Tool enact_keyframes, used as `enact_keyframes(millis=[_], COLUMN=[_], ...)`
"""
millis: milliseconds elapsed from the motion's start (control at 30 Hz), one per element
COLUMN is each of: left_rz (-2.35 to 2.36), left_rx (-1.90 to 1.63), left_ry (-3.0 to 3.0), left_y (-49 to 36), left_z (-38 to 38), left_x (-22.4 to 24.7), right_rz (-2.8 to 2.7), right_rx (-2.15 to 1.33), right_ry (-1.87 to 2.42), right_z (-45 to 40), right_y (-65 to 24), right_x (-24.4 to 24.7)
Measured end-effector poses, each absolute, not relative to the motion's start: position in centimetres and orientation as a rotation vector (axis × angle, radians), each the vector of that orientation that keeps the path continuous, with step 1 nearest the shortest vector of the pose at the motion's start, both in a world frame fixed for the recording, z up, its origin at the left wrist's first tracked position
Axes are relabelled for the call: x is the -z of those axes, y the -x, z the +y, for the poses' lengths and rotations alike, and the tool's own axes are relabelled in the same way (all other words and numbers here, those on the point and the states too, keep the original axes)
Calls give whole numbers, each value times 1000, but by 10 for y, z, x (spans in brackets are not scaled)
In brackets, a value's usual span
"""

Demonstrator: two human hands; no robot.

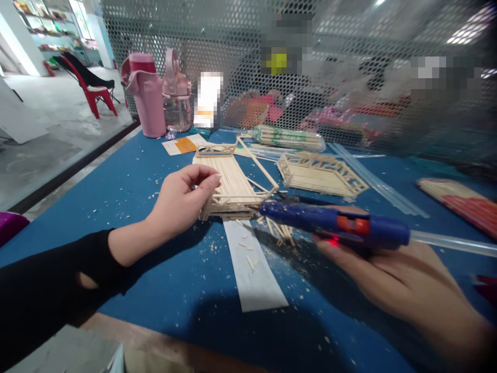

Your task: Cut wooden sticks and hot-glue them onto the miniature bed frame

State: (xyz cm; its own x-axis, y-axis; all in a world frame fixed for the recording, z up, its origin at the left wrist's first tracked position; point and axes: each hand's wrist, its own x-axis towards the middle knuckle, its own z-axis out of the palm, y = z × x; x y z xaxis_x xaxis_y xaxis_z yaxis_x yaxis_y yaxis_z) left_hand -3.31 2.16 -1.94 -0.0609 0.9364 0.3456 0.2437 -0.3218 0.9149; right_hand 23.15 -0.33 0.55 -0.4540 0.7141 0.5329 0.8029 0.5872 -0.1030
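A blue hot glue gun [295, 216] with a red light lies in my right hand [392, 274], a clear glue stick [454, 242] poking from its rear. Its nozzle points left at the near edge of a raft-like model of thin wooden sticks [225, 176], and I cannot tell whether the two touch. My left hand [184, 194] rests at the model's left near corner, thumb and forefinger pinched together. Whatever sits between those fingertips is too small or hidden to make out. Cut stick pieces [281, 230] are scattered beneath the nozzle.
A second stick frame [318, 176] stands to the right. Behind are a bagged bundle of sticks [289, 138], a pink flask [149, 103] and a clear bottle [177, 106] before a perforated metal screen [240, 46]. Clear glue sticks [382, 186] and a white strip [252, 274] lie on the blue table [128, 207].
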Motion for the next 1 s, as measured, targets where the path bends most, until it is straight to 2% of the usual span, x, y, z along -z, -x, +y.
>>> enact_keyframes(millis=[100,267,467,767,1000], left_rz=[1282,1284,1327,1154,1073], left_rx=[-1432,-1460,-1571,-1828,-1727], left_ry=[-1592,-1633,-1777,-2328,-2527], left_y=[34,34,34,33,34], left_z=[22,21,16,2,2], left_x=[22,24,20,9,14], right_rz=[-2269,-1847,-1958,-1924,-1940], right_rx=[264,507,530,522,471], right_ry=[1015,1431,1533,1656,1656], right_z=[-1,32,107,143,113], right_y=[-239,-259,-294,-288,-256], right_x=[-3,-11,-30,18,-29])
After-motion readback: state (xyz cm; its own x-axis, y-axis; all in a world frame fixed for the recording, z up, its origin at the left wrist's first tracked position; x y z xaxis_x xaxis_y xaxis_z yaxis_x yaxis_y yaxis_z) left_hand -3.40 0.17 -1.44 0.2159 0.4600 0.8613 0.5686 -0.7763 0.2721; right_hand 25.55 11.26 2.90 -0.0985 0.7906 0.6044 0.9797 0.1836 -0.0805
